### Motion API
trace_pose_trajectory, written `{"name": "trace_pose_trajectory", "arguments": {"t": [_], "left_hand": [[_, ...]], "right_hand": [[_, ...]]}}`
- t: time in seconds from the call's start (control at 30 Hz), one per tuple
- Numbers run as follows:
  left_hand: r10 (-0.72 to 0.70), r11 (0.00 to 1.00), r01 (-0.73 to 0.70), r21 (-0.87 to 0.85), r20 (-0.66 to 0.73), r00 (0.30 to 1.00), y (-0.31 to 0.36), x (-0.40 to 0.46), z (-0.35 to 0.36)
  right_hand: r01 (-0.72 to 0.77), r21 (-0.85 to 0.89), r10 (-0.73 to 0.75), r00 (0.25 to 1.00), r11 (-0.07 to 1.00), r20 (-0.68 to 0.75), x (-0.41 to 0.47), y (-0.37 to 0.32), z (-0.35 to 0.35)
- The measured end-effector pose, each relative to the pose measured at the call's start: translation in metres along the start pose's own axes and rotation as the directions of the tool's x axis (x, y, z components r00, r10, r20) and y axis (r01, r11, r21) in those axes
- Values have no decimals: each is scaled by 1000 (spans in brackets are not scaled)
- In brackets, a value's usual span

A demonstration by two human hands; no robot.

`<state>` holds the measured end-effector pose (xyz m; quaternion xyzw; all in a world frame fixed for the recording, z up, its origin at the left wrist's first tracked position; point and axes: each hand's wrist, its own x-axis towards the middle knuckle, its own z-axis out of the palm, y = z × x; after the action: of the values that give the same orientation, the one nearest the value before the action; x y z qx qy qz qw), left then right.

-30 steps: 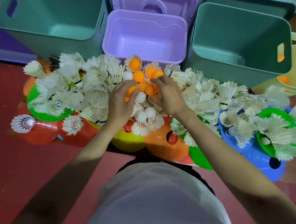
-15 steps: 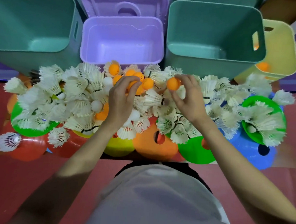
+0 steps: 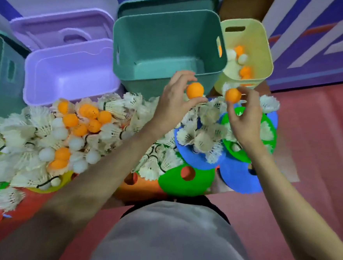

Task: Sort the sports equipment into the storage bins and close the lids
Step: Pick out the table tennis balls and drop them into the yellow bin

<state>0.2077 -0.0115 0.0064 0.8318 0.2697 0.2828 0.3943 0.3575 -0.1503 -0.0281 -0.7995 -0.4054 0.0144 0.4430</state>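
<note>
My left hand (image 3: 174,101) pinches an orange ball (image 3: 195,90) in front of the green bin (image 3: 168,48). My right hand (image 3: 244,116) pinches a second orange ball (image 3: 232,95) just before the near wall of the yellow bin (image 3: 247,52), which holds several orange and white balls. A pile of white shuttlecocks (image 3: 23,139) mixed with orange balls (image 3: 82,117) and white balls (image 3: 74,143) lies across the floor, over coloured disc cones (image 3: 185,181).
An open purple bin (image 3: 69,76) stands left of the green bin, its lid (image 3: 60,28) behind it. Another green bin (image 3: 0,67) sits at the far left. Red floor stretches to the right; a purple wall rises behind.
Both hands have lifted off the ball pile and moved right, each carrying an orange ball toward the yellow bin. The view has swung right.
</note>
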Motion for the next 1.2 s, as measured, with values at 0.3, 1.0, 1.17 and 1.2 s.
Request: {"name": "trace_pose_trajectory", "arguments": {"t": [0.3, 1.0, 1.17, 1.2], "left_hand": [[43, 940, -99, 326, 176, 984, 37, 126, 80], [61, 970, -47, 240, -51, 997, 14, 31, -12], [-128, 963, 152, 224, -116, 985, -11, -64, -77], [-166, 956, 193, 219, -134, 977, -17, -85, -88]], "right_hand": [[14, -177, -5, 998, 984, 56, 93, 65, -35], [226, -159, -168, 934, 961, 315, 14, -8, 8], [299, -76, -241, 875, 951, 420, -35, -61, 43], [301, -61, -246, 865, 952, 438, -45, -71, 50]]}}
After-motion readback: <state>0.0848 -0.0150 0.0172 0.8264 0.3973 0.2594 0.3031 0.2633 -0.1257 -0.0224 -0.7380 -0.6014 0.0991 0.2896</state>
